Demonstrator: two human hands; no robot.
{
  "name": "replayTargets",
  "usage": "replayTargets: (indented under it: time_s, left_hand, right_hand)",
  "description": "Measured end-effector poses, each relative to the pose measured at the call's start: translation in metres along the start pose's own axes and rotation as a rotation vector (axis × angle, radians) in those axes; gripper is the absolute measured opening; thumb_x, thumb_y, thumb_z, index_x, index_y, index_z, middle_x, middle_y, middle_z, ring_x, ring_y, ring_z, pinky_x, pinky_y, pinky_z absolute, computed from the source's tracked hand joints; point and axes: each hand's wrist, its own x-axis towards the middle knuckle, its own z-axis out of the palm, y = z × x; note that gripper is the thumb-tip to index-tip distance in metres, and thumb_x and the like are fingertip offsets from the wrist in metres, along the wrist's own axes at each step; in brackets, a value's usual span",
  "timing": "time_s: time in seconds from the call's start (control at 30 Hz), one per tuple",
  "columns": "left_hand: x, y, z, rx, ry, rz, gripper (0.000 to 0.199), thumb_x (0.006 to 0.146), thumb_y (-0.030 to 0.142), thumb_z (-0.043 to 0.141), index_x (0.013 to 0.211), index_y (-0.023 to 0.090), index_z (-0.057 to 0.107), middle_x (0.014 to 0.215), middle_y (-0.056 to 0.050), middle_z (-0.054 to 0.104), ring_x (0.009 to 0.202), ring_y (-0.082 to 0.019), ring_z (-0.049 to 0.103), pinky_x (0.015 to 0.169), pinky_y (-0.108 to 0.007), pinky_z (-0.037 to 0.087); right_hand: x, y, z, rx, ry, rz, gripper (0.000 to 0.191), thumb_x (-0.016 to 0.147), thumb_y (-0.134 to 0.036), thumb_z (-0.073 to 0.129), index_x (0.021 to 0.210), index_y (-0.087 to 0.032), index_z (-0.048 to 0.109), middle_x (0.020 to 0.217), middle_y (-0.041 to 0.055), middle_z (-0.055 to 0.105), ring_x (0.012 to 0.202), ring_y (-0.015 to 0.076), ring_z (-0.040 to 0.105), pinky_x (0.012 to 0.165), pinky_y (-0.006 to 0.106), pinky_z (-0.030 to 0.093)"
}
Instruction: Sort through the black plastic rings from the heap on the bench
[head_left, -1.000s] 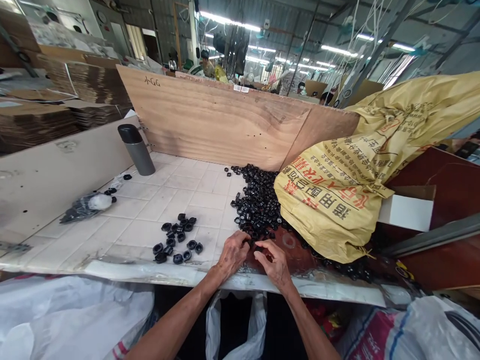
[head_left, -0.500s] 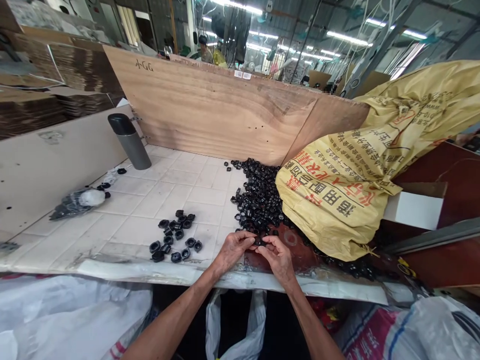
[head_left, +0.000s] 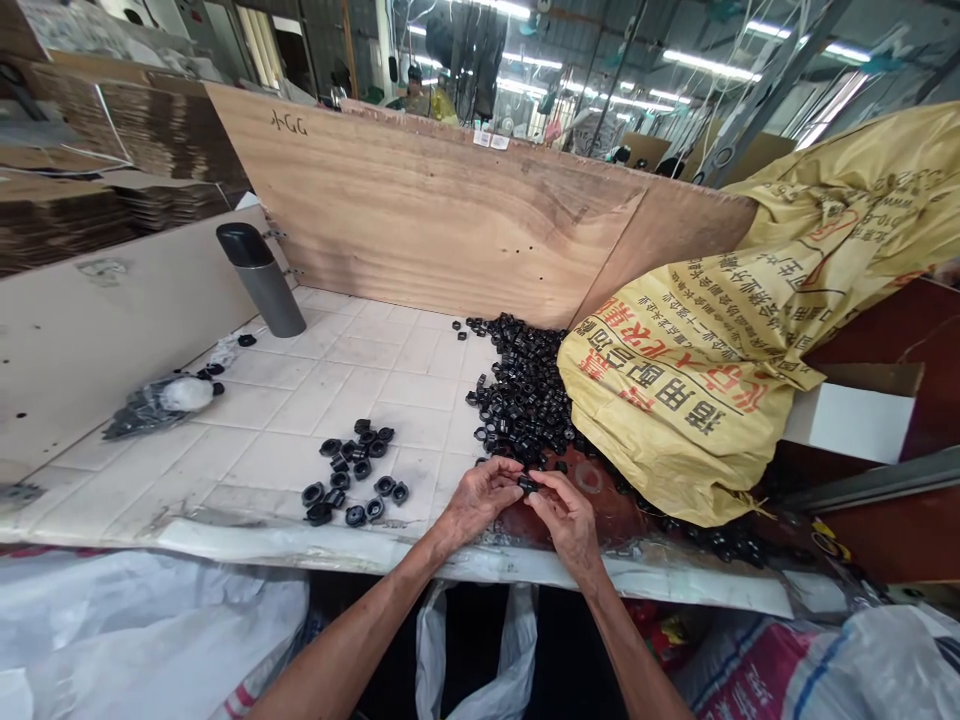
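Between the fingertips of both hands is a small black plastic ring-shaped part (head_left: 527,484), held just above the front of the bench. My left hand (head_left: 484,497) pinches it from the left, and my right hand (head_left: 564,510) grips it from the right, with thumbs and forefingers closed. Right behind the fingers lies a large heap of similar black parts (head_left: 525,385). Off to the left, a looser group of black round parts (head_left: 360,470) rests on the tiled surface. Beneath my hands is a reddish-brown patch (head_left: 600,490) of the bench.
A yellow woven sack (head_left: 675,390) slumps at the right of the heap. A grey bottle (head_left: 270,290) and a plastic bag of dark pieces (head_left: 150,405) are at the left. A wooden board (head_left: 420,210) walls the back. A white bag (head_left: 476,660) hangs below the bench edge.
The black part between my fingertips has turned and shows its side more clearly. The whole view has shifted slightly; the heap and the loose group look the same.
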Motion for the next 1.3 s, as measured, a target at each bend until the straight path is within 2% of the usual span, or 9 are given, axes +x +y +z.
replayTargets:
  time_s: [0.1,0.27,0.4,0.5,0.6,0.77,1.0,1.17,1.3]
  left_hand:
    - [0.0,0.002,0.0,0.028,-0.002,-0.034,0.036,0.079,0.034,0.076,0.107,0.015,0.066,0.093,-0.005,0.071,0.082,-0.015,0.065,0.078,-0.027,0.049]
    - [0.001,0.005,0.0,-0.021,-0.006,-0.063,0.035,0.079,0.035,0.076,0.106,0.016,0.066,0.085,-0.004,0.072,0.078,-0.016,0.067,0.078,-0.029,0.05]
    - [0.001,0.006,0.0,-0.063,0.02,-0.057,0.034,0.077,0.035,0.077,0.103,0.015,0.066,0.088,-0.006,0.073,0.082,-0.017,0.067,0.082,-0.03,0.05]
    - [0.002,0.006,-0.001,-0.046,0.031,-0.06,0.032,0.077,0.034,0.077,0.101,0.016,0.065,0.088,-0.005,0.071,0.081,-0.016,0.065,0.081,-0.029,0.049]
    - [0.002,0.008,0.0,0.025,0.05,-0.056,0.03,0.076,0.032,0.077,0.099,0.016,0.066,0.084,-0.002,0.069,0.077,-0.014,0.062,0.077,-0.027,0.047]
    - [0.003,0.007,0.002,0.022,0.039,-0.065,0.033,0.074,0.035,0.078,0.098,0.016,0.066,0.081,-0.001,0.067,0.075,-0.014,0.061,0.075,-0.027,0.047]
    - [0.004,0.001,0.002,0.003,0.02,-0.044,0.031,0.077,0.035,0.077,0.098,0.016,0.065,0.085,-0.003,0.069,0.076,-0.014,0.062,0.074,-0.026,0.047]
    - [0.003,-0.001,0.001,0.032,0.025,-0.007,0.026,0.079,0.03,0.075,0.098,0.015,0.065,0.089,-0.004,0.069,0.081,-0.015,0.063,0.076,-0.026,0.047]
    - [0.003,-0.002,0.001,0.126,0.058,-0.001,0.025,0.079,0.026,0.072,0.1,0.015,0.065,0.082,-0.002,0.067,0.075,-0.014,0.061,0.07,-0.025,0.046]
  right_hand:
    - [0.002,0.0,-0.002,0.002,-0.01,0.024,0.027,0.087,-0.033,0.068,0.112,-0.024,0.072,0.112,0.0074,0.062,0.093,0.0203,0.066,0.08,0.031,0.059]
    - [0.002,-0.003,0.003,0.16,0.032,0.118,0.019,0.078,-0.032,0.077,0.092,-0.023,0.067,0.097,0.0029,0.067,0.082,0.019,0.068,0.082,0.034,0.058]
    - [0.002,-0.004,0.002,0.179,0.068,0.18,0.027,0.079,-0.033,0.077,0.101,-0.024,0.065,0.098,0.0041,0.071,0.09,0.0215,0.071,0.09,0.038,0.056]
    - [0.003,-0.003,-0.002,0.044,0.075,0.105,0.028,0.081,-0.034,0.075,0.106,-0.023,0.069,0.103,0.007,0.07,0.096,0.0221,0.068,0.088,0.036,0.055]
    - [0.004,-0.001,-0.004,-0.029,0.067,0.018,0.019,0.081,-0.035,0.073,0.095,-0.021,0.073,0.104,0.0077,0.066,0.096,0.0216,0.065,0.082,0.031,0.056]
    - [0.004,0.0,0.0,0.084,0.112,0.058,0.021,0.077,-0.036,0.078,0.083,-0.02,0.067,0.099,0.0057,0.065,0.078,0.0177,0.066,0.073,0.03,0.058]
    - [0.003,-0.001,0.0,0.035,0.124,0.049,0.019,0.078,-0.036,0.077,0.078,-0.019,0.068,0.097,0.0078,0.068,0.089,0.0209,0.067,0.081,0.033,0.057]
    - [0.002,-0.002,-0.002,0.019,0.155,0.054,0.015,0.079,-0.034,0.076,0.078,-0.02,0.07,0.097,0.0068,0.069,0.089,0.0199,0.066,0.08,0.03,0.056]
    - [0.001,-0.005,-0.002,-0.004,0.18,0.057,0.017,0.079,-0.035,0.076,0.077,-0.019,0.069,0.096,0.0074,0.07,0.086,0.0202,0.067,0.077,0.031,0.056]
